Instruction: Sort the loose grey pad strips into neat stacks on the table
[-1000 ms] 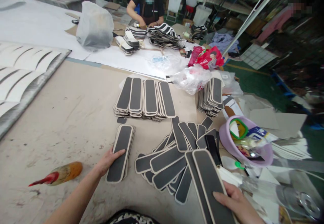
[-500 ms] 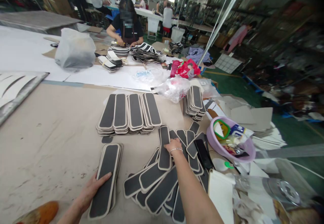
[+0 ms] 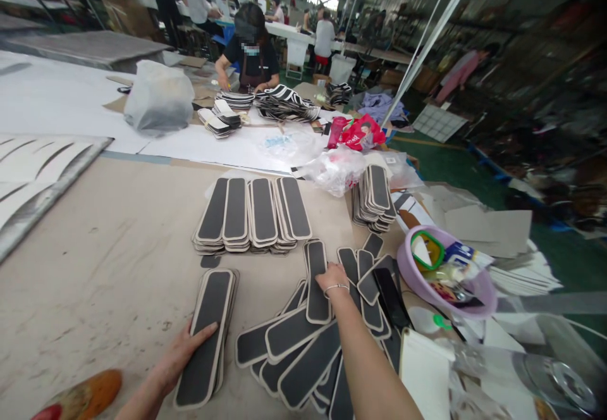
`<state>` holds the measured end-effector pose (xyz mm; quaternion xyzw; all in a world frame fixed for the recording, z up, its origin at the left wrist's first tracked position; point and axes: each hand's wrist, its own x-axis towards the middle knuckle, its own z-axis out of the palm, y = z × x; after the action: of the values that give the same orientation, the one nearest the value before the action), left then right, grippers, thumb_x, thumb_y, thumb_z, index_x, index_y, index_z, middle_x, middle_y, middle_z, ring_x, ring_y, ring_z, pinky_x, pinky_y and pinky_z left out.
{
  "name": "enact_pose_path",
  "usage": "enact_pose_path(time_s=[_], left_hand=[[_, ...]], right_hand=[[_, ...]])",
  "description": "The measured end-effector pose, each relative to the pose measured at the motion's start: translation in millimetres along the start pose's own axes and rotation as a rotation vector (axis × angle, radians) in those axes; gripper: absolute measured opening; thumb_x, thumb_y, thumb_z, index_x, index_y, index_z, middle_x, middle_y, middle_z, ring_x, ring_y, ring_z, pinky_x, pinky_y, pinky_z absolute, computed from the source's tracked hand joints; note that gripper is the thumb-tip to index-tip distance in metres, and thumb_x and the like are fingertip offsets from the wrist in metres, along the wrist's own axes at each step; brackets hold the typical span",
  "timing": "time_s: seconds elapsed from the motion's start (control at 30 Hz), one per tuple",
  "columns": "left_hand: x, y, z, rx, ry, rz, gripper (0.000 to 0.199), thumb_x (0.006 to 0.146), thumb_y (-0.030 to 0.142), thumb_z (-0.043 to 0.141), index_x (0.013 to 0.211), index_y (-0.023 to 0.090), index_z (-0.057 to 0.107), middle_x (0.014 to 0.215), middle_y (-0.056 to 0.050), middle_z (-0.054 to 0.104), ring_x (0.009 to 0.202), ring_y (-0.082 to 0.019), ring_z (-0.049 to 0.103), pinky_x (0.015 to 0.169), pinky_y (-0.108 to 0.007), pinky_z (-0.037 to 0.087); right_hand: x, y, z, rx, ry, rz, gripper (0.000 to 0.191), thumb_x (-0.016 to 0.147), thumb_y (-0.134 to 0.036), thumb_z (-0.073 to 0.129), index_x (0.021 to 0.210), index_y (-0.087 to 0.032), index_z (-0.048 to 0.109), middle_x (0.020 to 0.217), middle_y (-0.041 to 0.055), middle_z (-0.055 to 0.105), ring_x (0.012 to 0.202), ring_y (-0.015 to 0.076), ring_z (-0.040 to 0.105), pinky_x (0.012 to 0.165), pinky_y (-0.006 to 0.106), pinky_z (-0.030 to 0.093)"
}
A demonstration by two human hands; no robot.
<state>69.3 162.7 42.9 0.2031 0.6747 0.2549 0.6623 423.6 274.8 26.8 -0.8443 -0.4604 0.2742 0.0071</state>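
Observation:
My left hand (image 3: 183, 352) is wrapped round the left side of a small stack of long, rounded dark grey panels (image 3: 208, 319) with pale borders. Its thumb lies across the top panel; the other fingers are hidden at the side. On the right, my right hand (image 3: 333, 278) grips the right edge of a single grey panel (image 3: 317, 290), with the fingertips partly out of sight. That panel rests over a loose, fanned-out pile of similar panels (image 3: 303, 369) lying around and under my right forearm.
Neat stacks of panels (image 3: 263, 211) stand behind, with another stack (image 3: 378, 186) farther right. A purple basin (image 3: 474, 309) of supplies, a black phone-like object (image 3: 391, 293) and a wooden-looking rounded object (image 3: 90, 395) lie nearby. Across the table a co-worker (image 3: 251, 59) handles pieces.
The view has shifted, so the scene sits slightly farther right. Both hands keep their holds, and the panel under my right hand has barely moved.

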Motion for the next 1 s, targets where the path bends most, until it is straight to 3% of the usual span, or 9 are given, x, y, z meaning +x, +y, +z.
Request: enact_pose_path(time_s=[0.2, 0.33, 0.5, 0.67, 0.8, 0.9, 1.0], left_hand=[[-3, 2, 4.5, 0.005, -0.003, 0.002, 0.063, 0.066, 0.048, 0.071, 0.115, 0.021, 0.043, 0.071, -0.005, 0.067, 0.052, -0.021, 0.063, 0.05, -0.035, 0.055], [-2, 1, 4.0, -0.005, 0.022, 0.016, 0.064, 0.066, 0.049, 0.071, 0.116, 0.02, 0.042, 0.069, -0.005, 0.067, 0.051, -0.02, 0.062, 0.048, -0.034, 0.054], [3, -4, -2.5, -0.023, -0.014, 0.024, 0.061, 0.067, 0.048, 0.071, 0.113, 0.02, 0.044, 0.076, -0.006, 0.068, 0.055, -0.019, 0.063, 0.051, -0.034, 0.055], [6, -7, -4.5, -0.017, -0.016, 0.006, 0.059, 0.068, 0.05, 0.069, 0.113, 0.021, 0.044, 0.074, -0.005, 0.066, 0.054, -0.019, 0.062, 0.051, -0.034, 0.055], [7, -6, -4.1, -0.023, -0.019, 0.021, 0.06, 0.067, 0.049, 0.07, 0.113, 0.022, 0.043, 0.076, -0.005, 0.067, 0.055, -0.019, 0.062, 0.051, -0.033, 0.055], [5, -4, -2.8, -0.031, -0.012, 0.018, 0.061, 0.067, 0.05, 0.07, 0.115, 0.022, 0.043, 0.075, -0.005, 0.067, 0.055, -0.019, 0.062, 0.05, -0.032, 0.054], [1, -1, -0.9, -0.043, -0.003, 0.015, 0.063, 0.066, 0.05, 0.071, 0.114, 0.021, 0.043, 0.074, -0.005, 0.067, 0.054, -0.019, 0.063, 0.05, -0.032, 0.054]], right_hand=[[10, 8, -5, 0.287, -0.116, -0.041, 0.026, 0.087, -0.033, 0.055, 0.105, -0.015, 0.058, 0.105, 0.0053, 0.061, 0.09, 0.0167, 0.06, 0.079, 0.037, 0.051], [19, 40, -31, 0.47, -0.253, -0.053, 0.027, 0.089, -0.035, 0.052, 0.105, -0.014, 0.057, 0.094, 0.0033, 0.064, 0.075, 0.0123, 0.062, 0.067, 0.03, 0.053], [24, 79, -49, 0.444, -0.392, -0.041, 0.022, 0.088, -0.034, 0.054, 0.087, -0.012, 0.06, 0.074, -0.0012, 0.063, 0.061, 0.0094, 0.06, 0.061, 0.026, 0.051], [22, 84, -36, 0.39, -0.336, -0.126, 0.013, 0.069, -0.022, 0.07, 0.068, -0.015, 0.06, 0.066, -0.0034, 0.062, 0.062, 0.0106, 0.058, 0.062, 0.024, 0.045], [22, 85, -35, 0.45, -0.26, -0.134, 0.017, 0.055, -0.023, 0.072, 0.063, -0.02, 0.058, 0.055, -0.0059, 0.06, 0.058, 0.0132, 0.058, 0.056, 0.022, 0.042], [21, 86, -42, 0.548, -0.274, -0.133, 0.024, 0.053, -0.027, 0.072, 0.07, -0.02, 0.057, 0.06, -0.0042, 0.065, 0.058, 0.0153, 0.061, 0.055, 0.024, 0.045], [20, 80, -50, 0.656, -0.332, -0.109, 0.033, 0.063, -0.035, 0.067, 0.091, -0.02, 0.058, 0.073, 0.0004, 0.07, 0.062, 0.018, 0.065, 0.058, 0.028, 0.05]])
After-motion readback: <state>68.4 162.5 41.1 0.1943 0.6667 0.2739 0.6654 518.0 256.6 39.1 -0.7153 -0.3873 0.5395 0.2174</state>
